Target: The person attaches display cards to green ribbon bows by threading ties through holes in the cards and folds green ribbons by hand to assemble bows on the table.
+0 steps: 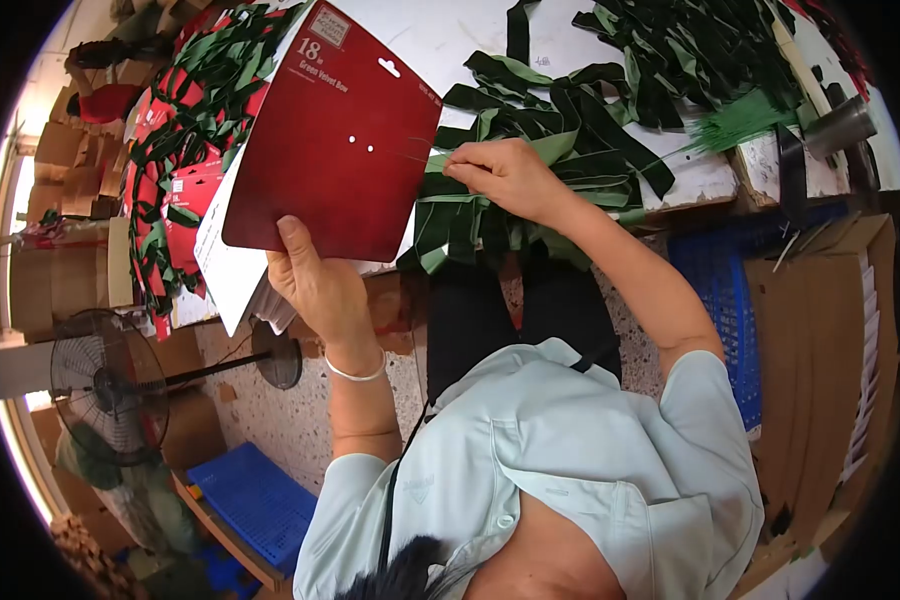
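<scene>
My left hand (320, 290) grips the lower edge of a red backing card (320, 185), thumb on its front. Printed on the card is "18 in Green Velvet Bow"; a hang slot is near the top and two small holes are in the middle. White sheets or cards show behind it. To the card's right, my right hand (505, 178) is closed in a pinch. Faint thin wires (406, 152) run from its fingertips across the card's right edge. Green velvet bows (560, 125) lie on the white table just beyond that hand.
More dark green bows (680, 60) are heaped at the back. A bundle of green wires (745, 120) lies by a metal cylinder (840, 127). Carded bows (185, 190) pile up at left. Around me are a fan (110, 385), a blue crate (735, 320) and a cardboard box (810, 370).
</scene>
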A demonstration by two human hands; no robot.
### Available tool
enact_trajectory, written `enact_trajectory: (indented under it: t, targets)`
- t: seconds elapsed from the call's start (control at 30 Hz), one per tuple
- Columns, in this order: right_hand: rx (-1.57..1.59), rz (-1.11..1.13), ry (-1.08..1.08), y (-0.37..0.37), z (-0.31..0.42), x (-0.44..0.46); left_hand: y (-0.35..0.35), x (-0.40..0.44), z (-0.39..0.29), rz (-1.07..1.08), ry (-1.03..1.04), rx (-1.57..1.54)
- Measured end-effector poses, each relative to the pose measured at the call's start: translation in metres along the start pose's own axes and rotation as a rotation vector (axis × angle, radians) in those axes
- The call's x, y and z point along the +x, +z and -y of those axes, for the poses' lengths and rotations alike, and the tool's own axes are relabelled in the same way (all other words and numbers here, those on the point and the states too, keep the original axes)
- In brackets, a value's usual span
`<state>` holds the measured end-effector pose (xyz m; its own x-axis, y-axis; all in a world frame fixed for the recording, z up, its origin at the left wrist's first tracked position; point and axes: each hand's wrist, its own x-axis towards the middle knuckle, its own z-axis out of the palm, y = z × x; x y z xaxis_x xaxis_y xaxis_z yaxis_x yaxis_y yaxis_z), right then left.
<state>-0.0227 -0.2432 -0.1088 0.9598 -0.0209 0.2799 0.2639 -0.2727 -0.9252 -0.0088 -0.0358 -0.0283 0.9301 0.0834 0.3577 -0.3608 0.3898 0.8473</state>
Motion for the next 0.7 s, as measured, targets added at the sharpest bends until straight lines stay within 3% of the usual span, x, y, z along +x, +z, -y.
enact_trajectory:
  t: [0.47,0.63,0.67,0.7]
  targets:
    - [-0.265,-0.016,-0.080,0.006,0.007,0.013,-0.004,-0.009,0.022,0.131,0.066,0.119]
    - [-0.372,-0.013,-0.086,0.006,-0.003,0.015,0.000,-0.019,0.022,0.210,0.202,0.678]
    - [-0.389,0.001,-0.088,0.006,-0.008,0.014,-0.008,-0.019,0.030,0.279,0.368,0.909]
    - [-0.290,0.005,-0.035,0.003,-0.004,0.012,0.001,-0.022,0.025,0.386,0.287,0.811]
